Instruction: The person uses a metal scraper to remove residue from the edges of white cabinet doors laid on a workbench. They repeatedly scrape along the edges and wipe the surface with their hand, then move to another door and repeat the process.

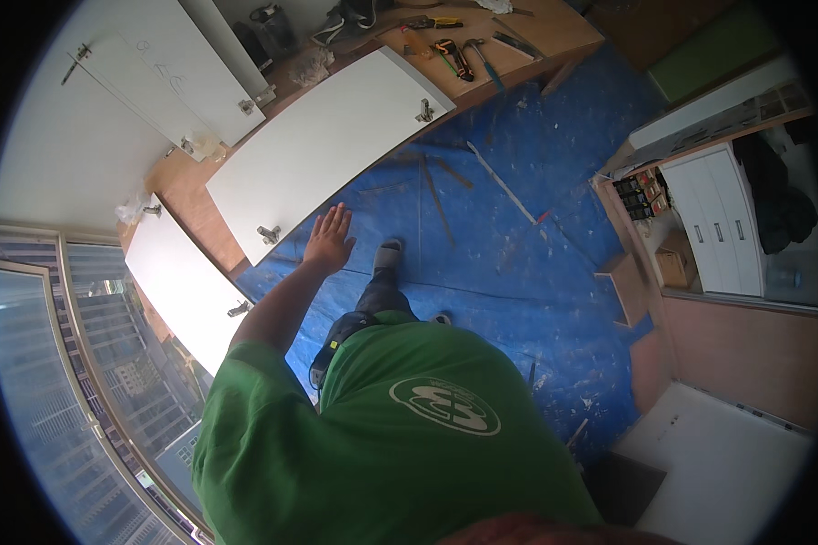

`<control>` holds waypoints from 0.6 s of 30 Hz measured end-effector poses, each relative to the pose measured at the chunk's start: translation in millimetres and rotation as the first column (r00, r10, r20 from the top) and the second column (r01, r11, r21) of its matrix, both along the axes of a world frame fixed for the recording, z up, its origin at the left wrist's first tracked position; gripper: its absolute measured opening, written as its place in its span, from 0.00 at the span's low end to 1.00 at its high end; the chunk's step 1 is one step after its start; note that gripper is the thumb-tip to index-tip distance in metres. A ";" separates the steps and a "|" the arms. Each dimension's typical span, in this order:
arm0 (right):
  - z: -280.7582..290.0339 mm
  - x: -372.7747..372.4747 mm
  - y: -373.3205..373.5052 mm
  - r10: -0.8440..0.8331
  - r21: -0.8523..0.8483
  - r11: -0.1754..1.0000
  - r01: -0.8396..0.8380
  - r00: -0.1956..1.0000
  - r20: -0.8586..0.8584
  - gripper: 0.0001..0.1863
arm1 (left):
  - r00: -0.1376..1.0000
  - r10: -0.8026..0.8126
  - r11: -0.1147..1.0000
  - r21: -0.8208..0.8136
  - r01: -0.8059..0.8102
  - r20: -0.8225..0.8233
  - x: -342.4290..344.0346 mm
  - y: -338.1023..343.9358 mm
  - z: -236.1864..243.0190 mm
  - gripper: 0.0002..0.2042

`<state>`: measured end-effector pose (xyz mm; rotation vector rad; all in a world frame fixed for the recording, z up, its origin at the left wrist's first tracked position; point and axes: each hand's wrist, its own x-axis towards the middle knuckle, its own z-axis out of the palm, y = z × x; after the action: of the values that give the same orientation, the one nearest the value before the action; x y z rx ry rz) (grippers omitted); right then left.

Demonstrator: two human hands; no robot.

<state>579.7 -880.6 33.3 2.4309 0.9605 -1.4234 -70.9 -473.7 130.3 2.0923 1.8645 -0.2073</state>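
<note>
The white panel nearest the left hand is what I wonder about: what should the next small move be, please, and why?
Perhaps bring the left hand onto the edge of the panel, beside the nearer hinge. The hand is open, holds nothing and appears close to that edge, though whether it touches cannot be told.

Daylight from window (pixel 123 350) — rim dark, perhaps soft.

1. Looks like a room used as a carpentry site.
2. A blue floor sheet (pixel 577 195) is strewn with scraps (pixel 502 184).
3. A hammer (pixel 489 67) lies on a wooden table (pixel 563 34).
4. White cabinet doors (pixel 327 154) carry hinges (pixel 425 111).
</note>
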 end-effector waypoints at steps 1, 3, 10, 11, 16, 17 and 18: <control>4.6 4.6 2.5 0.077 0.010 0.997 -0.077 0.996 0.047 0.17 | 0.999 -0.019 1.000 0.001 0.020 -0.048 -11.3 16.7 -6.6 0.36; 19.1 9.7 9.3 0.154 0.010 0.988 -0.156 0.981 0.122 0.18 | 0.988 -0.063 0.998 0.001 0.064 -0.138 -29.4 52.1 -20.8 0.37; 140.3 -62.7 134.0 -0.508 -0.130 0.850 0.510 0.860 0.051 0.20 | 0.967 -0.223 0.975 -0.038 0.220 -0.124 -59.9 152.2 -70.7 0.36; 181.0 -98.1 188.5 -0.404 -0.161 0.898 0.409 0.913 0.065 0.19 | 0.960 -0.246 0.969 -0.041 0.243 -0.135 -55.0 163.4 -70.6 0.34; 235.0 -149.0 266.6 -0.296 -0.101 0.945 0.311 0.945 0.139 0.17 | 0.926 -0.375 0.925 0.043 0.377 -0.045 28.2 268.4 -85.3 0.32; 236.6 -151.9 273.6 -0.328 -0.097 0.935 0.342 0.935 0.135 0.17 | 0.928 -0.370 0.926 0.069 0.372 -0.044 40.4 285.2 -91.7 0.32; 235.4 -153.1 279.9 -0.350 -0.090 0.928 0.362 0.929 0.123 0.17 | 0.932 -0.359 0.927 0.092 0.362 -0.047 49.0 300.0 -97.1 0.33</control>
<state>426.6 -600.7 268.8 2.6595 0.4142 -1.3873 -21.9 -173.7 33.2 2.5042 1.5155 -0.2362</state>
